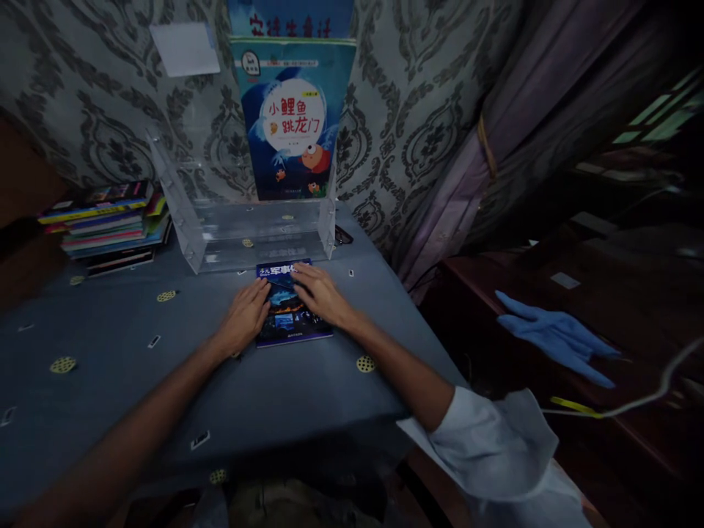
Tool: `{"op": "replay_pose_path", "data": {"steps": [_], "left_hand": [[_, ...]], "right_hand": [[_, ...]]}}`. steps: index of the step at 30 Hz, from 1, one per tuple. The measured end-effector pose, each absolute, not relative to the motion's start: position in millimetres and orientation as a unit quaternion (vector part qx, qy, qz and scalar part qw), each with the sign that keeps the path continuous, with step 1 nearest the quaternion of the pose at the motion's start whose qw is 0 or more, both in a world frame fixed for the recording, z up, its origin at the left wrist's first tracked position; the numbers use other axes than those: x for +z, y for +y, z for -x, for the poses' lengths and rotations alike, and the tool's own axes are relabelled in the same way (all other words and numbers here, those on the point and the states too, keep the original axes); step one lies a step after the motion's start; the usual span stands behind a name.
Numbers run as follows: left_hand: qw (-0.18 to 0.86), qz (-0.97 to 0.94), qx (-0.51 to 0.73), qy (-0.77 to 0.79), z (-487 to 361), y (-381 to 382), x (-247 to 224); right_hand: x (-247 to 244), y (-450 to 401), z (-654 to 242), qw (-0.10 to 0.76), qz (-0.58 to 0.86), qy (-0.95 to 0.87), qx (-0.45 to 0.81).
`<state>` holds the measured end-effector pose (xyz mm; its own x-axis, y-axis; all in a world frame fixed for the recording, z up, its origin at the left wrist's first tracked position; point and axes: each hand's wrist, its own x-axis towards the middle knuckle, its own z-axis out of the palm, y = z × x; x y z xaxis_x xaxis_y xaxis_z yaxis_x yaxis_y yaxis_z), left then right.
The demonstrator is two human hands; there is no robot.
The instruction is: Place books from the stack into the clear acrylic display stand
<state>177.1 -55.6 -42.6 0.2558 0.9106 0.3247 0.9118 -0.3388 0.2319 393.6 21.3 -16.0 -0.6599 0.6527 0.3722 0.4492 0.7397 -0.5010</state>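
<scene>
A dark blue book [284,301] with white Chinese lettering lies flat on the cloth-covered table [286,396]. On its left edge rests my left hand [246,315], fingers stretched out. My right hand [322,293] lies over its upper right part, fingers extended and partly covering the title. Neither hand is wrapped around the book. Just behind it stands a clear plastic book rack [184,213] with stepped tiers. A teal picture book [297,161] with a fish on its cover stands upright at the rack's back, in front of a blue book [291,15].
A stack of books [113,227] sits left of the rack. Patterned wallpaper [396,110] backs the table, with a white card [185,50] on it. To the right are a tied purple curtain [467,176], a blue glove [555,334] on a dark reddish surface, and a pale cable [638,403].
</scene>
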Motion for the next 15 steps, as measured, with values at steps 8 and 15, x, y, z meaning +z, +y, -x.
{"op": "replay_pose_path", "data": {"steps": [8, 15], "left_hand": [[-0.042, 0.808, -0.216, -0.547, -164.6, -59.6, -50.8], [0.006, 0.799, -0.197, -0.568, -173.5, -55.4, -49.6]], "right_hand": [[-18.9, -50.3, -350.2, 0.218, 0.247, -0.882, 0.338], [-35.3, -36.8, -370.3, 0.207, 0.297, -0.894, 0.266]]}}
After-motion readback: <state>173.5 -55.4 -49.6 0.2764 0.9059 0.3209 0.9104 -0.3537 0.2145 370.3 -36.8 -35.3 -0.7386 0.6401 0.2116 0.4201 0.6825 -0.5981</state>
